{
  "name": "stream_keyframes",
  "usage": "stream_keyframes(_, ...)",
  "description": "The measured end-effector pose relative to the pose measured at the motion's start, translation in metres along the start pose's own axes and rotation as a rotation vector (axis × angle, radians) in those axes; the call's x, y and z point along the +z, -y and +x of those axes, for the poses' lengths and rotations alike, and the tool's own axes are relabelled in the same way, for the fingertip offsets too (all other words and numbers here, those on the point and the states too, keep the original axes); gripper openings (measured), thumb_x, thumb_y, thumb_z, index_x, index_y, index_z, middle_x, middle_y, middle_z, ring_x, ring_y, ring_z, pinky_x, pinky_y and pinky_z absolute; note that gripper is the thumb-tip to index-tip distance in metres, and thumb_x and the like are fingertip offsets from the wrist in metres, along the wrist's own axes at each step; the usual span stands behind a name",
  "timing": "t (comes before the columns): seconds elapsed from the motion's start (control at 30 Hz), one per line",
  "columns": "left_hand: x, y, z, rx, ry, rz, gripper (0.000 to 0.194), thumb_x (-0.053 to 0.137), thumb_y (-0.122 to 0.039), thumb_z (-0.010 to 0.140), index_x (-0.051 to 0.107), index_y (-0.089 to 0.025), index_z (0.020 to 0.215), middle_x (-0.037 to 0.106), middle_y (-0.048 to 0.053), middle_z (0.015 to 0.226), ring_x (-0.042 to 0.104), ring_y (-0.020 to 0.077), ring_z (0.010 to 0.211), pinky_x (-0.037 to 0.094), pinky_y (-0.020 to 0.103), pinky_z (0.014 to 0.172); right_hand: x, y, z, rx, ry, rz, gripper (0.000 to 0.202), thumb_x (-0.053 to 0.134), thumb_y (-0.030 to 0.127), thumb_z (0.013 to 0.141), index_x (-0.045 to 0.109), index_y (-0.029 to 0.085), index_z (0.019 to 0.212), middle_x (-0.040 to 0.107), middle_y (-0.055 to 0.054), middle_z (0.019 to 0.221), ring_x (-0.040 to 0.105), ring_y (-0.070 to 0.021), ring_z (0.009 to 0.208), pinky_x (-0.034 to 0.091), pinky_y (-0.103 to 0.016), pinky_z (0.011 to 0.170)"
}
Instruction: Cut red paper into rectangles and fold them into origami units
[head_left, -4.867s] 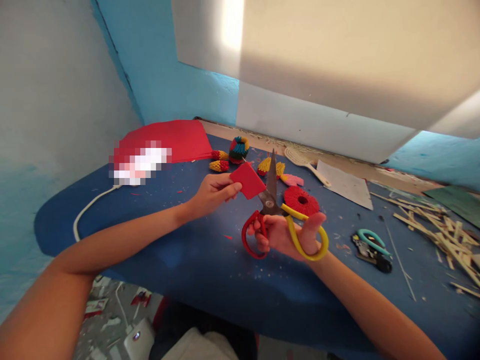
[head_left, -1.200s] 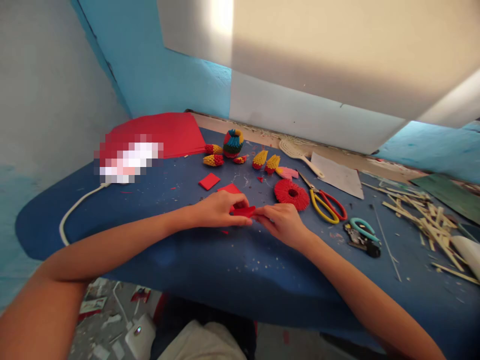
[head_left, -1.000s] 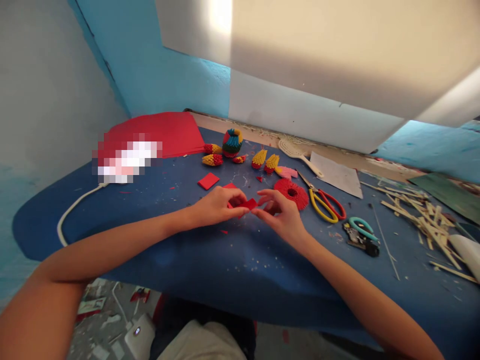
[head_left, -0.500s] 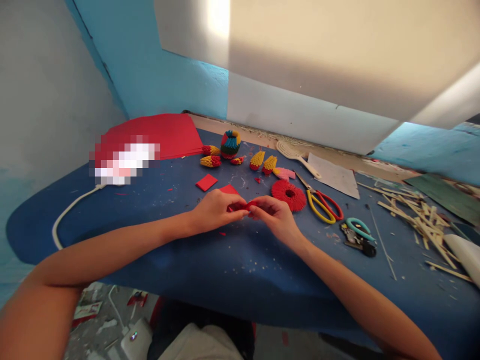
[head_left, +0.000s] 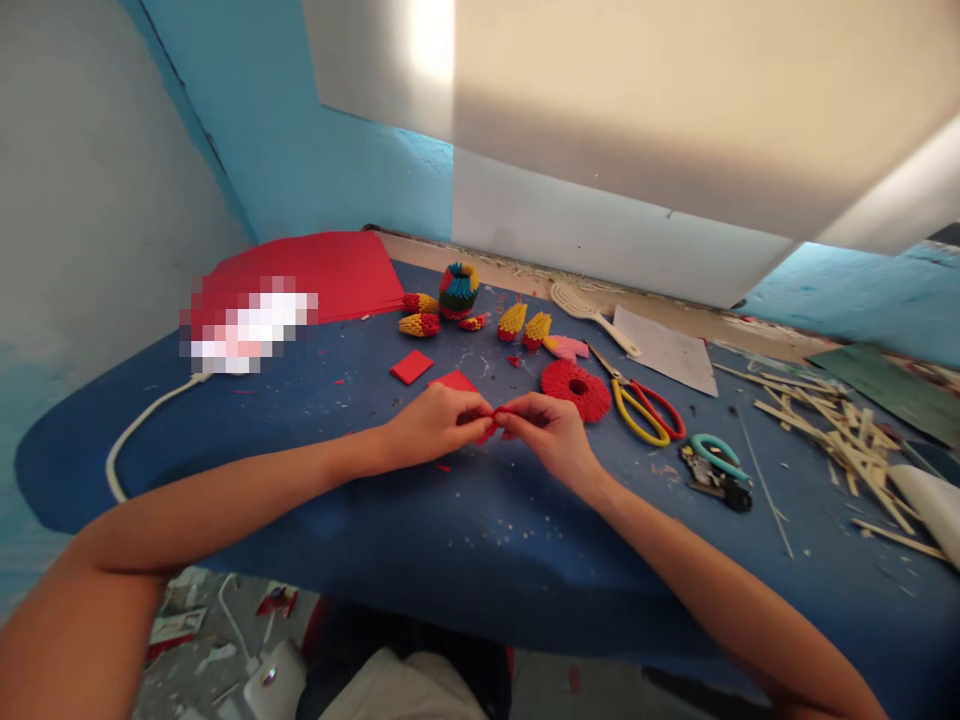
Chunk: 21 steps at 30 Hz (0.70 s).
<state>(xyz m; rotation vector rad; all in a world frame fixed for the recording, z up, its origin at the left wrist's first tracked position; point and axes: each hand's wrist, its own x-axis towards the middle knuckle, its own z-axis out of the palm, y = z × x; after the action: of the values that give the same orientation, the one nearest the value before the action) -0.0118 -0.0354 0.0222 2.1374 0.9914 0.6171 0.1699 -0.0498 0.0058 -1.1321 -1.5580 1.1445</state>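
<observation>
Tabletop [head_left: 330,530], blue; the red ring [head_left: 555,395] serves as reference. Small piece of red paper [head_left: 492,428]: left of the ring and slightly nearer the wearer, between the fingertips of both hands. Left hand [head_left: 435,420] closed, pinching it from the left; right hand [head_left: 553,430] closed, pinching it from the right. Visible part: bright red, narrow and apparently bent, with a bit showing below the fingertips. Full outline and number of folds not readable; the fingers cover most of it.

Another red sheet [head_left: 454,380], left of the ring, partly covered by the left hand; its near edge cannot be seen. Farther left, a red square [head_left: 412,366] lies flat, fully visible. Scissors [head_left: 621,381] just right of the ring, one handle yellow, one red, blades slightly apart. Beyond the ring: pink piece [head_left: 574,348], near it; farther off to the left, multicoloured pot [head_left: 458,295].

Large red sheets [head_left: 322,265], far left of the ring, partly masked by a pixelated patch; object under the patch not identifiable. White roll [head_left: 930,510], far right of the ring, cut off by the frame edge.
</observation>
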Motion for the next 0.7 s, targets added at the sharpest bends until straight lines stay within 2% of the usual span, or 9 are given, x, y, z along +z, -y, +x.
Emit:
stream_keyframes(0.1,0.001,0.000,0.000,-0.043,0.055,-0.124,0.019,0.052,-0.024,0.081,0.064,-0.011,0.078,0.067,0.003,0.069,0.060,0.0112,0.063,0.041,0.019,0.058,-0.001,0.002,-0.002,-0.011,-0.022,-0.008,0.015,0.072,0.032,0.066,0.069,0.018,0.068,0.068,-0.001,0.062,0.063,-0.0127,0.054,0.052,-0.025,0.051)
stream_keyframes(0.23,0.002,-0.002,0.000,-0.027,0.118,-0.184,0.018,0.050,-0.024,0.083,0.061,-0.011,0.074,0.067,0.004,0.070,0.062,0.0119,0.066,0.044,0.020,0.062,0.000,0.005,-0.005,-0.028,-0.056,-0.013,0.013,0.072,0.031,0.066,0.070,0.019,0.068,0.069,-0.002,0.063,0.063,-0.0133,0.055,0.053,-0.025,0.052)
stream_keyframes(0.47,0.003,-0.009,-0.002,0.031,0.013,-0.018,0.017,0.047,-0.024,0.086,0.054,-0.014,0.075,0.060,-0.001,0.065,0.053,0.0097,0.059,0.038,0.021,0.057,0.003,0.004,-0.004,-0.130,-0.128,-0.055,0.012,0.066,0.031,0.073,0.065,0.018,0.075,0.067,-0.001,0.068,0.062,-0.0120,0.057,0.052,-0.026,0.056)
stream_keyframes(0.57,0.002,-0.007,-0.005,0.038,0.076,-0.008,0.015,0.054,-0.028,0.083,0.055,-0.013,0.085,0.062,0.000,0.070,0.055,0.0109,0.061,0.038,0.022,0.057,-0.002,0.002,-0.001,-0.176,-0.121,-0.106,0.016,0.063,0.028,0.077,0.057,0.020,0.089,0.064,0.001,0.070,0.061,-0.0115,0.062,0.049,-0.024,0.057)
stream_keyframes(0.63,0.001,-0.005,-0.007,0.023,0.152,-0.051,0.032,0.062,-0.033,0.078,0.055,-0.013,0.102,0.065,0.001,0.074,0.058,0.0125,0.064,0.041,0.022,0.059,-0.007,0.001,0.001,-0.175,-0.089,-0.099,0.028,0.062,0.028,0.077,0.047,0.022,0.099,0.063,0.003,0.070,0.060,-0.0107,0.061,0.048,-0.023,0.057)
stream_keyframes(0.7,-0.002,-0.003,-0.007,0.003,0.123,-0.073,0.052,0.067,-0.042,0.072,0.052,-0.016,0.114,0.068,0.003,0.081,0.062,0.0150,0.072,0.044,0.023,0.063,-0.011,0.000,0.001,-0.145,-0.016,-0.096,0.035,0.063,0.028,0.077,0.039,0.023,0.102,0.062,0.004,0.069,0.059,-0.0104,0.059,0.047,-0.023,0.055)
